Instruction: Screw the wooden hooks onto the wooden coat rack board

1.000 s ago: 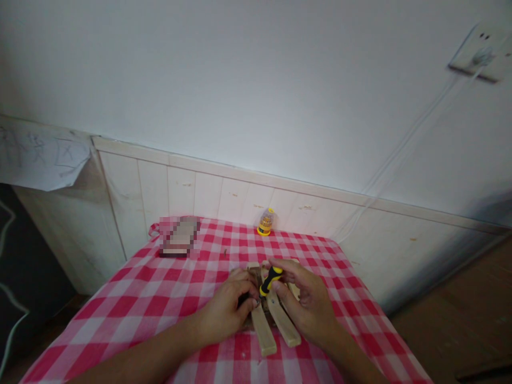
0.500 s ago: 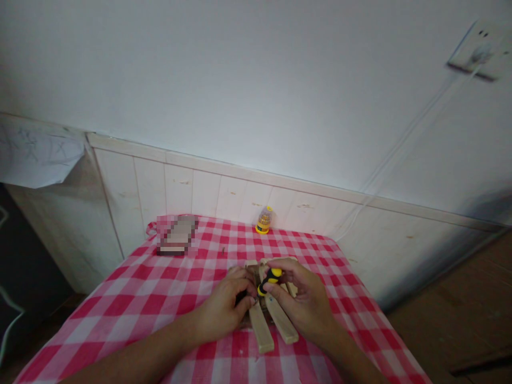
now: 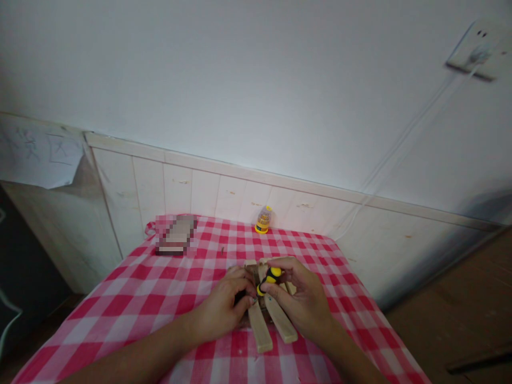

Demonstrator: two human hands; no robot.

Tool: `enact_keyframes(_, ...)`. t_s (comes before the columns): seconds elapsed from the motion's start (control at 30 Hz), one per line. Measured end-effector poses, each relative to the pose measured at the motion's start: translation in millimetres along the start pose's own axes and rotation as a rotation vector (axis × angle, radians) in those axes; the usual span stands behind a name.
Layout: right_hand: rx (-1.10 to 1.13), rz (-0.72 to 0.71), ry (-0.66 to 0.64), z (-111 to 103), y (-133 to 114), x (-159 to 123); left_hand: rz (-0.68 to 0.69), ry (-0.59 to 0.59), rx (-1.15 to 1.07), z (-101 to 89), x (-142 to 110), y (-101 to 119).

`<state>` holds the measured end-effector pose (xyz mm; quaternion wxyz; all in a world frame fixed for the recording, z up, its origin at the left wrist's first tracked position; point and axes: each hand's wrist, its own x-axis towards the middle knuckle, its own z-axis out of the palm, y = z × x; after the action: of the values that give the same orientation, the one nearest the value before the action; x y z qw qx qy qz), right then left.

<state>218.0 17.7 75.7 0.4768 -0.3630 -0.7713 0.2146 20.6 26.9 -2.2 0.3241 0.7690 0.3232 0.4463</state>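
Note:
Between the thumb and fingers of my right hand (image 3: 306,296) is a black and yellow screwdriver (image 3: 274,274), tilted with its lower end toward the wood. Below it lies a wooden piece made of light wooden strips (image 3: 261,330), two of which point toward me. Small dark spots, perhaps screws, show near the strips' upper ends. My left hand (image 3: 230,298) is closed over the left side of this wooden piece, thumb and fingertips beside the screwdriver's lower end. Both hands partly cover the wood, and the screwdriver's tip is hidden.
A red and white checked cloth (image 3: 160,298) covers the table. Toward the wall stands a small clear container with a yellow base (image 3: 263,221). A blurred-out flat object (image 3: 176,237) lies at the back left. A cable (image 3: 404,136) runs from the wall socket (image 3: 476,50).
The screwdriver's handle has turned and tilted slightly in my right hand. My left hand stays in place on the wood. The whole view has shifted slightly.

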Motion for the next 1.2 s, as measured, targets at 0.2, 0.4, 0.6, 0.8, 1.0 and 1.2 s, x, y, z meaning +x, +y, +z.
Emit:
enact_keyframes(0.2, 0.0, 0.015, 0.002, 0, -1, 1, 0.002, 0.01, -0.009, 1.2, -1, -2)
enact_keyframes(0.4, -0.015, 0.009, 0.018, 1, -2, 2, 0.005, 0.01, 0.003, 0.4, -1, -3)
enact_keyframes(0.6, -0.033, -0.01, 0.026, 1, 1, 2, -0.005, 0.012, 0.004, -0.5, -1, -3)
enact_keyframes(0.8, -0.053, -0.097, -0.004, -2, -8, 3, -0.004, 0.001, 0.014, -0.9, 0, -2)
enact_keyframes(1.0, -0.074, -0.089, -0.021, -4, -8, 1, -0.011, 0.013, 0.004, -1.0, 0, 0)
enact_keyframes(1.2, -0.091, -0.064, -0.005, -2, -4, 3, 0.004, 0.013, 0.014, -0.5, 0, 0)
